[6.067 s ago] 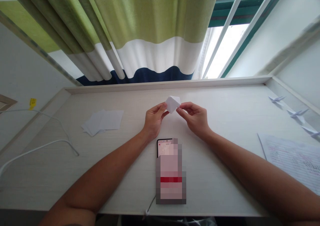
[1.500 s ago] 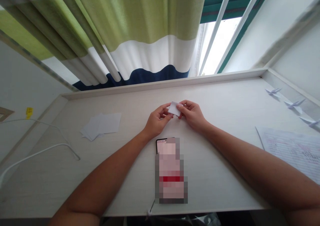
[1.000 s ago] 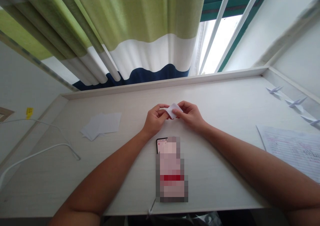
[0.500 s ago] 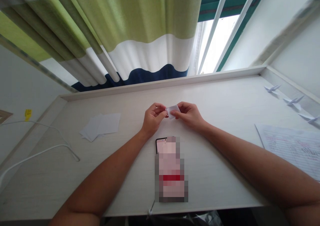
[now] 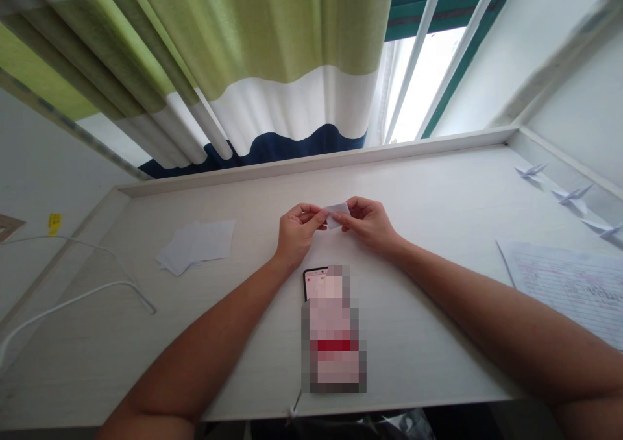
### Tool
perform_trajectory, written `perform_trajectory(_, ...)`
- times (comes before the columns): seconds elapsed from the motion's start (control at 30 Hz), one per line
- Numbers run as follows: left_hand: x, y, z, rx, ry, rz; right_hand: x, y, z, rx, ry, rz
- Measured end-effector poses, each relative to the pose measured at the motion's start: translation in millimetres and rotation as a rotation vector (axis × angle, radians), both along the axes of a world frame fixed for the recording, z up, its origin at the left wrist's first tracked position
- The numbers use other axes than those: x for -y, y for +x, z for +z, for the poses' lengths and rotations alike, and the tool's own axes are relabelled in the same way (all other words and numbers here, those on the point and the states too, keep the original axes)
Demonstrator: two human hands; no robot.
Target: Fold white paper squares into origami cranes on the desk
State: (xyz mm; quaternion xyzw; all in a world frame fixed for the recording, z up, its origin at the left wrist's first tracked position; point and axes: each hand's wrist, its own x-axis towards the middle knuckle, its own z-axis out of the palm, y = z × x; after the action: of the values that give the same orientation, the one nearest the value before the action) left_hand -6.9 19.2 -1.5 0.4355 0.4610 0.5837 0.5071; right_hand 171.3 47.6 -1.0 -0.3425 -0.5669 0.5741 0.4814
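Now the left hand (image 5: 296, 232) has brought its thumb over the nine-o'clock edge of the small white folded paper (image 5: 339, 207), so the hold seems firmer; the right hand (image 5: 368, 222) pinches three o'clock. Closed fingers hold it at twelve o'clock from the rectangular black-edged phone (image 5: 333, 330).

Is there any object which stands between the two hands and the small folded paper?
Nothing visible does: the left hand pinches the paper at its left side, and the right hand has its thumb on it. The phone lies nearer the person, apart from the paper.
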Motion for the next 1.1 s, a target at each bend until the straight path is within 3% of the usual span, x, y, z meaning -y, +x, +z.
perform_trajectory(0.43, 0, 0, 0.5, -0.02, 0.038, -0.068, 0, 0, 1.2, 0.049, -0.021, 0.024)
perform_trajectory(0.6, 1, 1, 0.1, -0.016, 0.053, -0.04, 2, 1, 2.8, 0.111, 0.009, -0.003)
perform_trajectory(0.83, 4, 2, 4.2, -0.18, 0.014, -0.236, 5, 2, -3.3, 0.196, 0.103, -0.032)
perform_trajectory(1.03, 7, 2, -1.3, -0.238, 0.031, -0.275, 9, 0, 0.9, 0.158, 0.011, 0.013)
perform_trajectory(1.1, 9, 2, -0.7, -0.265, 0.022, -0.289, 10, -1, 2.4, 0.186, 0.044, -0.013)
